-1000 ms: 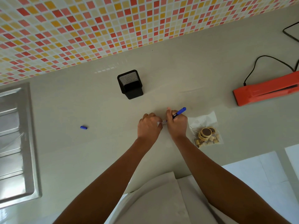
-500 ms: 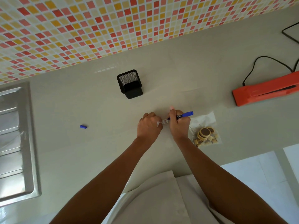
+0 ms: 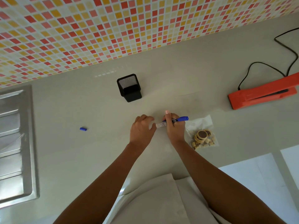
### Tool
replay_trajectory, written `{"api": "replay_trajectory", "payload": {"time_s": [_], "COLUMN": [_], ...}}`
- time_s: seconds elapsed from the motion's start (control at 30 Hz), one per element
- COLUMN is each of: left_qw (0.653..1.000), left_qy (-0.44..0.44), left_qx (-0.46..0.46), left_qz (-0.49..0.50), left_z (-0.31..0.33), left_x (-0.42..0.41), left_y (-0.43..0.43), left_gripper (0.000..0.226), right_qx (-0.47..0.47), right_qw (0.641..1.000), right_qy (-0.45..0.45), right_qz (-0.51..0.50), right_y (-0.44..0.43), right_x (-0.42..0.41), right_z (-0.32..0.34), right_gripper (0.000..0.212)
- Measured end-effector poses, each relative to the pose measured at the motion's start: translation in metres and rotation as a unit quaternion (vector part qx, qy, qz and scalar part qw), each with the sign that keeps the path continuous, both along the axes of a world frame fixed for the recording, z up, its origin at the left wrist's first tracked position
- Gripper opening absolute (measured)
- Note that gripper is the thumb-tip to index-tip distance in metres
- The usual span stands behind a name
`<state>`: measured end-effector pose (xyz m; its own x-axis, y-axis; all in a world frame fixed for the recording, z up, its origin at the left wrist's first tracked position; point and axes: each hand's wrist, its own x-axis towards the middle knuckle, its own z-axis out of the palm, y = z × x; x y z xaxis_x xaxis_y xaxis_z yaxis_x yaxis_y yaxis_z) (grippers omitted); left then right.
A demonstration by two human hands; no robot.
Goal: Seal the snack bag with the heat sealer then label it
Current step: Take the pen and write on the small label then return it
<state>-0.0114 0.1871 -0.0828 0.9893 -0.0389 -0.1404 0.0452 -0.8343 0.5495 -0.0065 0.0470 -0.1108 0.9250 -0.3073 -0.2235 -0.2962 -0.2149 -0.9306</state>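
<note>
Just left of the clear snack bag (image 3: 202,133), which is lying flat showing round biscuits and small cubes, my right hand (image 3: 175,128) is gripping a blue marker (image 3: 178,119) over a small white label (image 3: 161,125); my left hand (image 3: 143,129), fingers curled loosely, is pressing beside that label.

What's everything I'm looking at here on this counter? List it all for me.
Heat sealer: one, orange, far right, black cord attached.
Snack bag: one, clear, biscuits inside, right of the hands.
Label: one, white, between the hands.
Marker: one, blue, in the right hand.
Marker cap: one, blue, lying left.
Mesh pen holder: one, black, centre back.
Sink: one, steel, left edge.
Tiled wall: red, orange, yellow, behind.
Left hand: beside the label.
Right hand: gripping the marker.
</note>
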Motion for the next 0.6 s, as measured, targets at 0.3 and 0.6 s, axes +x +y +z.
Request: {"api": "replay_trajectory", "payload": {"time_s": [0.3, 0.6], "left_qw": [0.971, 0.955], "left_qy": [-0.019, 0.021], "left_qx": [0.053, 0.11], "left_qz": [0.233, 0.275], "left_z": [0.002, -0.013], "left_x": [-0.021, -0.031], "left_y": [0.12, 0.205], "left_gripper": [0.038, 0.041], "right_qx": [0.054, 0.059], "right_qw": [0.995, 0.989], "right_qy": [0.005, 0.032], "right_qz": [0.078, 0.134], "right_y": [0.02, 0.037], "right_x": [0.011, 0.016], "right_z": [0.027, 0.036], "right_gripper": [0.033, 0.036]}}
